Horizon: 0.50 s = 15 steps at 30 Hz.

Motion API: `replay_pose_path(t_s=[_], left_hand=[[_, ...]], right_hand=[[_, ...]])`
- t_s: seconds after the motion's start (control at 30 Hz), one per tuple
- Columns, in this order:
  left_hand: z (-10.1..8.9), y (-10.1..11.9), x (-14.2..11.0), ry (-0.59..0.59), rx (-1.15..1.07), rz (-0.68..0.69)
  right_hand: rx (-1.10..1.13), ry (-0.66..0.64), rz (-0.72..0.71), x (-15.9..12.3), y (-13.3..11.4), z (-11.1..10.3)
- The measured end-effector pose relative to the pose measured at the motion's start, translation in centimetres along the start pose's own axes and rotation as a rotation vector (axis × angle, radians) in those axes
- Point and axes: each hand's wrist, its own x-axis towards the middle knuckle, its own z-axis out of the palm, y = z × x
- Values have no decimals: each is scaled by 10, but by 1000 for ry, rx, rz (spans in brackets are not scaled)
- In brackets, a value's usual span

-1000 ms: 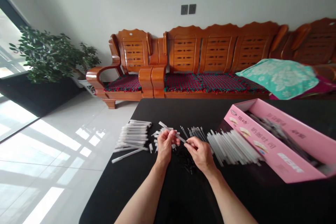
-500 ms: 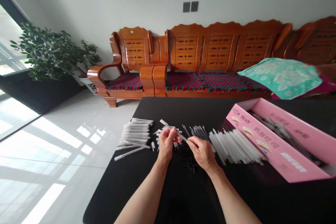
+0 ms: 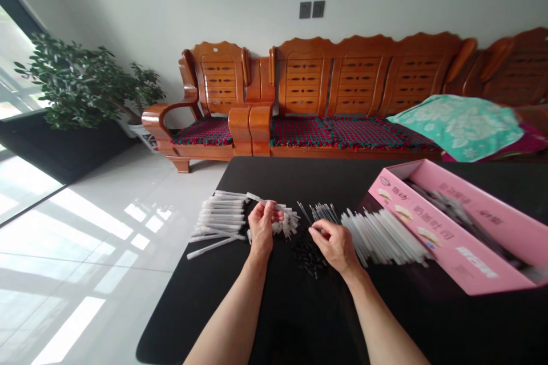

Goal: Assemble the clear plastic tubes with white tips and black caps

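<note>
Nearest, both forearms reach in from the bottom of the view over a black tabletop. The left hand stands upright, fingers and thumb closed on a clear plastic pen barrel. The barrel's long axis lies almost level across the view, one end pointing left and slightly up, the other right, toward the right hand. The hands are apart. The right hand curls inward, thumb and forefinger drawn together just beside a fan of thin pen refills; whether they pinch a refill is too small to tell. Below them lies a heap of small black pen parts. Further left sits a row of white plastic pens; to the right, loose clear barrels, then a pink cardboard box. Beyond the table stands a carved wooden sofa.
</note>
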Motion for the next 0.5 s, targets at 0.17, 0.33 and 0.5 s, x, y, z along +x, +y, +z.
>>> replay_pose_path(t_s=[0.17, 0.33, 0.5], left_hand=[[-5, 1, 1, 9, -9, -13], [-1, 3, -3, -26, -7, -22], [6, -1, -12, -127, 13, -57]], right_hand=[[-47, -65, -3, -2, 0, -1], [-156, -145, -39, -4, -1, 2], [-51, 2, -26, -5, -4, 7]])
